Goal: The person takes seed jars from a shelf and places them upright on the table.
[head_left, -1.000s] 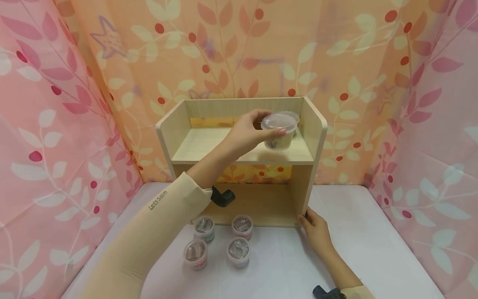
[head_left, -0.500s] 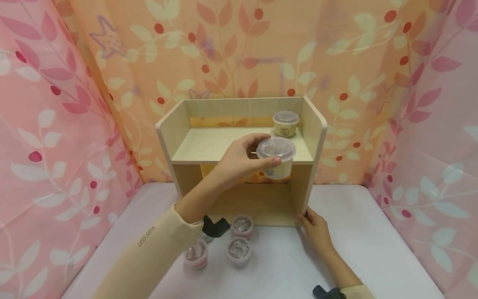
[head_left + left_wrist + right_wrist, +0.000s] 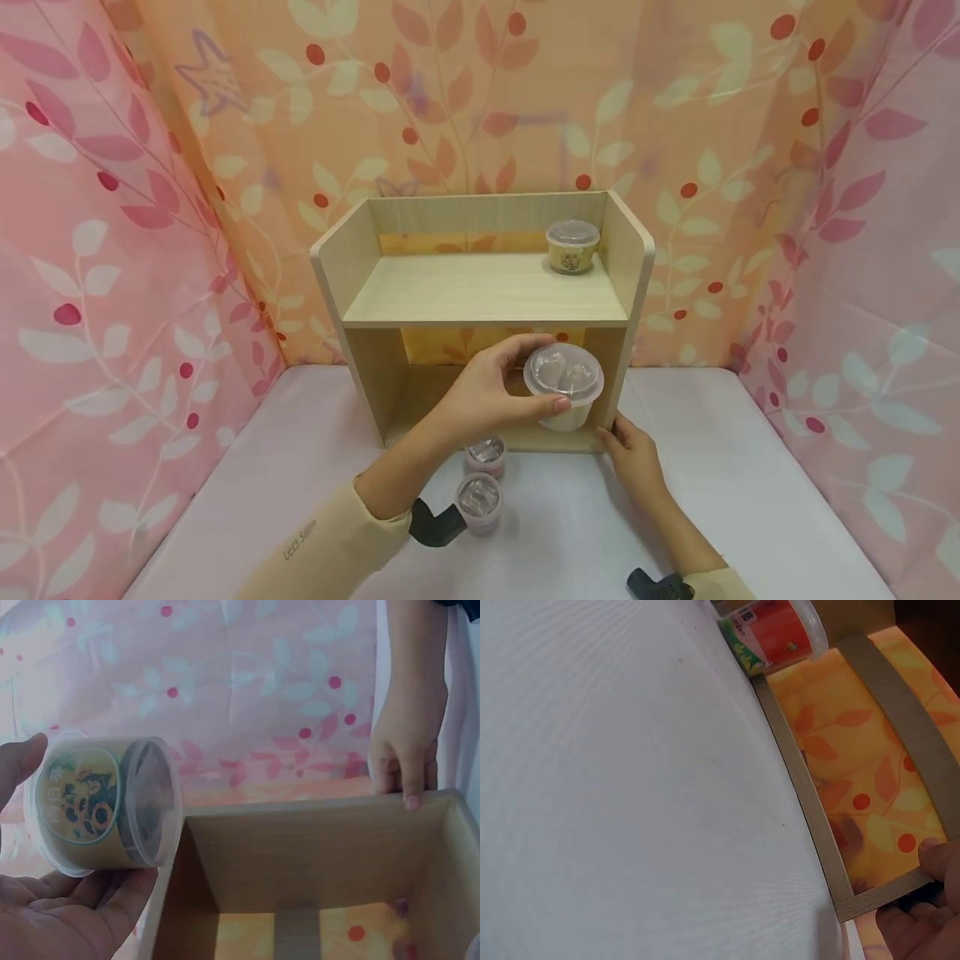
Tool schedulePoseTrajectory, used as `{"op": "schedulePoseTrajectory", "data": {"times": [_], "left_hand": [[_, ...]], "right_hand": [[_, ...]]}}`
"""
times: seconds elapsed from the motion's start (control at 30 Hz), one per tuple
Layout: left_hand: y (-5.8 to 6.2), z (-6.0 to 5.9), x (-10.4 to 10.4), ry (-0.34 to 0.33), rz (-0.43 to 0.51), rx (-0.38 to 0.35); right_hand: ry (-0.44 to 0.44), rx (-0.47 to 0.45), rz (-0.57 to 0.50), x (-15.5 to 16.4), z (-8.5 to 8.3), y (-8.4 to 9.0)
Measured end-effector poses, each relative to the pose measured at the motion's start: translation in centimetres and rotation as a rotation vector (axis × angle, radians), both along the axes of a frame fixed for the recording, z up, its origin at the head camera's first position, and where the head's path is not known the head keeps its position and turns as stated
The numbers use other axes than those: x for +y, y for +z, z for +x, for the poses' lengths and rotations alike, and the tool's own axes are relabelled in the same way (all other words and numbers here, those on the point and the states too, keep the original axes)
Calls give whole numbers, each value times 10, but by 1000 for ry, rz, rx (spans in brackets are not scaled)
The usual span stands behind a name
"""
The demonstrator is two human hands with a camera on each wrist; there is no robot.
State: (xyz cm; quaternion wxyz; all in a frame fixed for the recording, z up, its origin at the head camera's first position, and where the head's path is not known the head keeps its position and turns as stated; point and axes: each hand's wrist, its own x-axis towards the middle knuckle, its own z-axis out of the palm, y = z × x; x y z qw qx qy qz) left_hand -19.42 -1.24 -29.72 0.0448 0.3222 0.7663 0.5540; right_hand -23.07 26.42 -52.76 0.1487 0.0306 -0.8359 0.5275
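Note:
My left hand [image 3: 495, 392] grips a small round plastic tub [image 3: 566, 387] with a clear lid, holding it in front of the lower compartment of a pale wooden desktop shelf [image 3: 483, 323]. In the left wrist view, thumb and fingers wrap the tub [image 3: 82, 806], whose label shows sunflowers. At the foot of the shelf's right side panel, my right hand [image 3: 637, 467] pinches the front edge. The right wrist view has that thumb and the fingers [image 3: 934, 859] on either side of the panel. A similar tub [image 3: 572, 248] with a yellowish body stands on the upper shelf, back right.
Two lidded tubs, one at the shelf's front [image 3: 486, 452] and one nearer [image 3: 478, 502], stand on the white tabletop [image 3: 555, 533]. My left forearm covers the table to their left. A red-labelled tub [image 3: 780, 634] shows in the right wrist view. Patterned curtains [image 3: 465, 100] surround the table.
My left hand has brought the held tub down from above the upper shelf to the lower compartment's front. The upper-shelf tub is now uncovered; the left forearm hides the left tubs. My right hand stays put.

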Motion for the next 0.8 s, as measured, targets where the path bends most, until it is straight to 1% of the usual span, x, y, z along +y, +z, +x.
{"op": "schedulePoseTrajectory", "data": {"times": [0.23,0.37,0.57,0.67,0.8], "left_hand": [[-29,0,7,65,-53,-64],[-54,-2,13,101,-46,-112],[-98,-7,24,173,-30,-144],[-117,-11,29,219,-50,-150],[-137,-14,35,271,-110,-129]], "right_hand": [[7,7,8,1,0,0],[11,2,17,2,1,-1],[17,23,16,3,0,-2],[13,26,17,2,-1,-2],[12,19,15,3,-2,-4]]}}
